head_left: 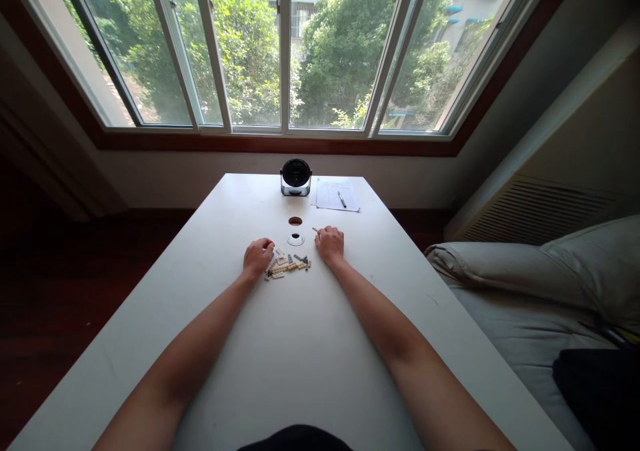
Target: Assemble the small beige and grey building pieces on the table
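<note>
White table (pixel 150 364), crosswise toy brick pile (pixel 287 266), left grip (pixel 259 258) slack beside it, right grip (pixel 330 244) unclear

Between left hand (pixel 259 258) and right hand (pixel 330 244) — brick pile (pixel 287 266), filling most of gap. Room to pass: white tabletop (pixel 280 351) between forearms, also outboard of each hand. Farther along, in path: round grommet (pixel 295 239), round cutout (pixel 295 221), then desk fan (pixel 295 176) near far edge — paper sheet (pixel 336 196) with pen (pixel 341 199) just beside fan.
</note>
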`<state>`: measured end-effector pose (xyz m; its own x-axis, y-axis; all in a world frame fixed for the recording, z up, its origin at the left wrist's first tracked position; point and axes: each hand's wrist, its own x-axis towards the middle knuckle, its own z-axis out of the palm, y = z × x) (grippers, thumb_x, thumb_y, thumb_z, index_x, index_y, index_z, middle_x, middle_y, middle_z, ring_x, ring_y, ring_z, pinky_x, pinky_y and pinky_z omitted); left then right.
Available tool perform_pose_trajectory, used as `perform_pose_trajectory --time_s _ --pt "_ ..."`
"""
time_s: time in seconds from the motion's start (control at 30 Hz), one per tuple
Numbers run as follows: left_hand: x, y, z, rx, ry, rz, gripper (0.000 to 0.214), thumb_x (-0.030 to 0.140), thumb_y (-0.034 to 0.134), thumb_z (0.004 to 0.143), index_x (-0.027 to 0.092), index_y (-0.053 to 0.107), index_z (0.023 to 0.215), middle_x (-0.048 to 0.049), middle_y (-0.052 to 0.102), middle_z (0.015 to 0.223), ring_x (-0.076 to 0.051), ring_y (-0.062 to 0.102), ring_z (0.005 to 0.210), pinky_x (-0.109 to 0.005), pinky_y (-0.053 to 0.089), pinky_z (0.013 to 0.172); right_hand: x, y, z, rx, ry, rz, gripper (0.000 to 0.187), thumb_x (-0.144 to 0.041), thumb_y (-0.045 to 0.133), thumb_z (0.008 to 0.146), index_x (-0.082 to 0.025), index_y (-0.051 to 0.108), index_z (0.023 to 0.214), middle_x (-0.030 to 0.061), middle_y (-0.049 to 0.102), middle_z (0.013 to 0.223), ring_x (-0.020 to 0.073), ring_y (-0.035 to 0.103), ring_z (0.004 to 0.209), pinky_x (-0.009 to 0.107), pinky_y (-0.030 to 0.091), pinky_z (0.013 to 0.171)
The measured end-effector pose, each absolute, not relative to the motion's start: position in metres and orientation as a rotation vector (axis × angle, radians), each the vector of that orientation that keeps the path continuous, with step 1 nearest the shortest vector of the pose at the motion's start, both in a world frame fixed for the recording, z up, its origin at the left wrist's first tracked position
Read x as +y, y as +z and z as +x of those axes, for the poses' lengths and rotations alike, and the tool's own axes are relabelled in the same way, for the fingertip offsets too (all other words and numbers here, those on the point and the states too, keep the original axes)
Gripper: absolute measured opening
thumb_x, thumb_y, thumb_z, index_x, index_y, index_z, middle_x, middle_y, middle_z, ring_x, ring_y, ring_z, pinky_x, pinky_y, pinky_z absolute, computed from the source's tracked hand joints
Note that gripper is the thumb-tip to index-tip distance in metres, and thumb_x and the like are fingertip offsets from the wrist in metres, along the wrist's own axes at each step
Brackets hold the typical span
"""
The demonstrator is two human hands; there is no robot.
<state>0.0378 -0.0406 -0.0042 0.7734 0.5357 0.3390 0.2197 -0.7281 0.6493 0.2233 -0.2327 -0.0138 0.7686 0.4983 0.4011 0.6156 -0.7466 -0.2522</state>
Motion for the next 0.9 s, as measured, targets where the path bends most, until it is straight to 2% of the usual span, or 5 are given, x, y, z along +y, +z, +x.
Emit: perform_pose_trajectory --time_s 0.27,0.4,0.63,0.73,0.9 --pt "-0.018 -0.002 0.036 0.508 0.608 2.213 0.028 0.040 0.050 0.089 0.022 0.071 0.093 -0.0035 0.073 0.087 -0.018 0.063 0.079 -0.028 0.045 0.072 -0.231 -0.017 0.230 -0.924 -0.366 -2.546 0.034 -0.042 0.046 0.100 -0.021 0.070 0.111 0.0113 0.062 0.121 0.0264 0.049 0.114 0.038 0.035 0.100" --pt "-0.003 0.002 0.030 0.448 0.522 2.229 0.028 0.041 0.052 0.086 0.021 0.070 0.094 -0.0019 0.069 0.079 -0.017 0.061 0.074 -0.027 0.044 0.068 -0.229 -0.022 0.235 -1.003 -0.282 -2.533 0.040 -0.044 0.043 0.101 -0.020 0.065 0.124 0.0107 0.060 0.131 0.0255 0.047 0.124 0.037 0.033 0.106" --pt "-0.012 0.019 0.019 0.192 0.333 2.486 0.024 0.042 0.059 0.081 0.020 0.064 0.073 -0.0002 0.063 0.073 -0.015 0.053 0.067 -0.026 0.038 0.061 -0.228 -0.026 0.239 -1.039 -0.196 -2.522 0.051 -0.047 0.041 0.102 -0.018 0.050 0.143 0.0106 0.047 0.150 0.0264 0.033 0.142 0.040 0.024 0.116" --pt "-0.021 0.028 0.018 0.096 0.319 2.629 0.020 0.041 0.063 0.079 0.021 0.064 0.073 -0.0008 0.064 0.077 -0.016 0.054 0.070 -0.027 0.037 0.063 -0.234 -0.022 0.236 -0.991 -0.289 -2.450 0.043 -0.040 0.041 0.102 -0.020 0.056 0.137 0.0091 0.055 0.142 0.0233 0.041 0.135 0.037 0.031 0.112" --pt "-0.030 0.037 0.019 0.079 0.256 2.816 0.017 0.039 0.061 0.081 0.023 0.066 0.076 -0.0021 0.065 0.079 -0.018 0.057 0.074 -0.029 0.035 0.066 -0.242 -0.014 0.225 -0.971 -0.388 -2.423 0.029 -0.029 0.044 0.100 -0.021 0.071 0.108 0.0079 0.068 0.120 0.0222 0.055 0.116 0.034 0.039 0.101"
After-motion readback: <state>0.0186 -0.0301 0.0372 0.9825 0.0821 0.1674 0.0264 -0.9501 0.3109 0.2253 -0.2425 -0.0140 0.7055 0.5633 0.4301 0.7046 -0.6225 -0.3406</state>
